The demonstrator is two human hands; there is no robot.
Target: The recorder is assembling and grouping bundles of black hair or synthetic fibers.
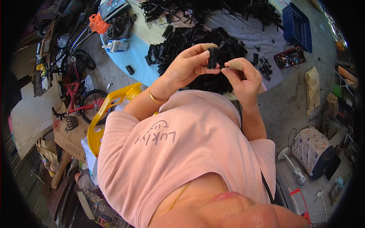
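Between the thumb and fingers of my left hand point(185, 65) a black plastic piece point(212, 59) stands upright. My right hand point(244, 79) is closed in a pinch just to its right, on a small thin dark part point(225, 68) whose kind is too small to tell. The fingertips of both hands are close together, and beige tape wraps a finger on each. Beneath and beyond them lies a heap of similar black plastic pieces point(190, 42) on the cloth-covered table. A cluster of small black parts point(265, 69) is right of my right hand.
A phone point(289, 57) and a blue plastic basket point(298, 28) sit at the right. Another black heap point(243, 8) is at the far side. On the left are a lone black piece point(130, 70), a blue-white carton point(117, 46), a yellow chair point(99, 123) and a red bicycle point(74, 95).
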